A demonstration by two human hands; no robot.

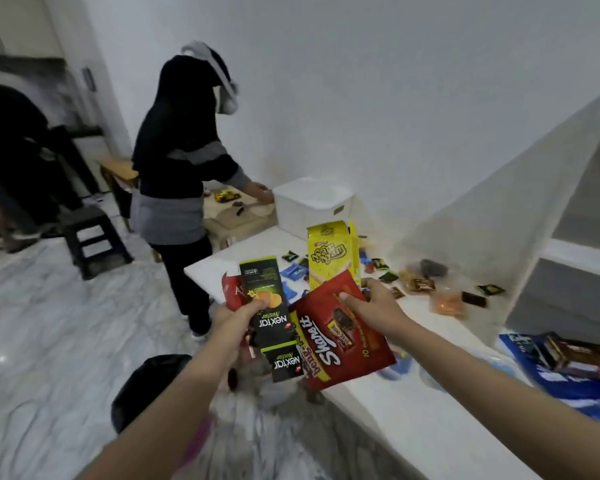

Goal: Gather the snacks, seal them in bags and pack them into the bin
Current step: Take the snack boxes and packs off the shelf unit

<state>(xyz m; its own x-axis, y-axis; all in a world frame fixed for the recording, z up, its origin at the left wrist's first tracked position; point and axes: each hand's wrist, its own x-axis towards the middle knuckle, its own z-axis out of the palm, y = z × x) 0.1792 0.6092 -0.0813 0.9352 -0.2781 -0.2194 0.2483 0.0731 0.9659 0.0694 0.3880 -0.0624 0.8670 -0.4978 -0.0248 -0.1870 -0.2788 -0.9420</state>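
My left hand (238, 315) grips a black and green Nextar box (269, 306) with a red packet (232, 292) behind it, held over the floor beside the counter. My right hand (368, 301) holds a red Beng-Beng Share It bag (340, 344) together with a yellow Nyam Nyam box (329, 261). Several small wrapped snacks (420, 284) lie scattered on the white counter (413, 403) beyond my hands. A white bin (312, 209) stands at the counter's far end.
Another person in dark clothes (184, 161) stands at the far end, hand near the white bin. A black bag (146, 386) sits on the marble floor below my left arm. A dark stool (90, 237) stands at left. More packets (575, 358) lie at right.
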